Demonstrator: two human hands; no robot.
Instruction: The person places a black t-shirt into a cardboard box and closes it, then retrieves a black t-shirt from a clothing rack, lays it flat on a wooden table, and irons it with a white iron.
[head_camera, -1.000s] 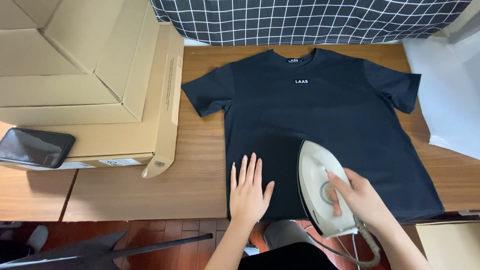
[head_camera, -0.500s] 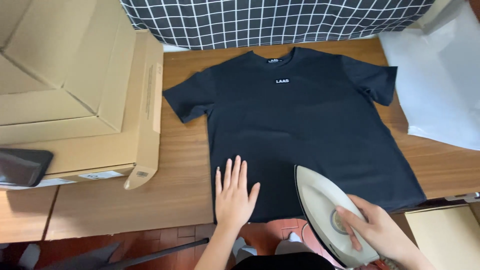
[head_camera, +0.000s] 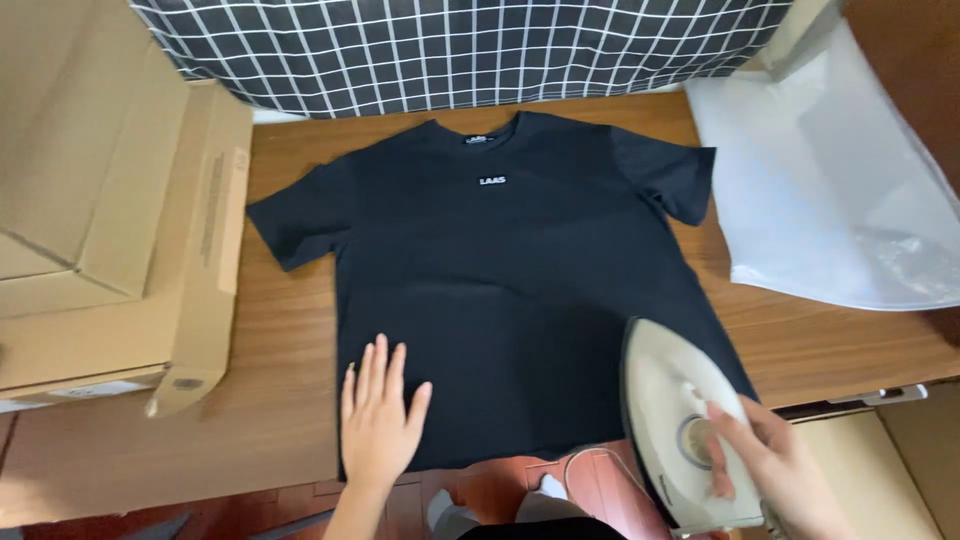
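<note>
A black T-shirt (head_camera: 500, 300) lies spread flat, front up, on a wooden table (head_camera: 285, 330), its collar toward the far edge and its hem at the near edge. The left hand (head_camera: 380, 425) rests open on the lower left part of the shirt, palm down and fingers spread, gripping nothing and only pressing the cloth flat. The right hand (head_camera: 775, 465) is closed around the handle of a white iron (head_camera: 675, 420), which sits on the lower right corner of the shirt with its pointed nose aimed away from the person. To the left, closed cardboard boxes (head_camera: 110, 230) are stacked on the table; nothing of their contents shows, and a long flap of the lower one reaches almost to the shirt's left sleeve, leaving only a narrow strip of bare wood there. To the right, a clear plastic bag (head_camera: 820, 190) lies flat, apparently empty, just beside the right sleeve. Along the far edge a black cloth with a white grid (head_camera: 450, 50) borders the table close to the collar. Bare wood lies open right of the hem, between shirt and table corner. Below the near edge, reddish floor and part of the iron's cord (head_camera: 585, 470) show.
</note>
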